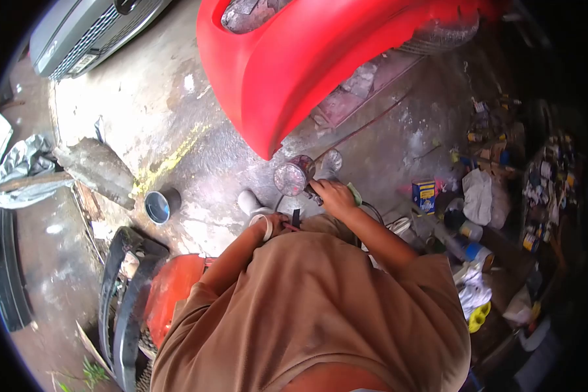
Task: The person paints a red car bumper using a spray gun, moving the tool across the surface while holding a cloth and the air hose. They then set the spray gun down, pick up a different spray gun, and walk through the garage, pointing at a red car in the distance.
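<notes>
My right hand (334, 197) is wrapped round the handle of a spray gun (315, 194), just right of centre. The gun carries a round, paint-stained cup (291, 178), which points away from my body. My left hand (276, 224) is held low at my waist, its fingers closed beside a thin reddish hose or cord (291, 227); what they grip is too small to make out. A large glossy red bumper (274, 85) hangs or stands ahead, its pointed lower end just beyond the cup.
A dark bucket (163, 206) stands on the floor to the left. Black and orange car parts (174, 294) lie at lower left, a grey bumper (98, 36) at upper left. Cans, bags and a blue box (424, 196) clutter the right side. A hose crosses the floor.
</notes>
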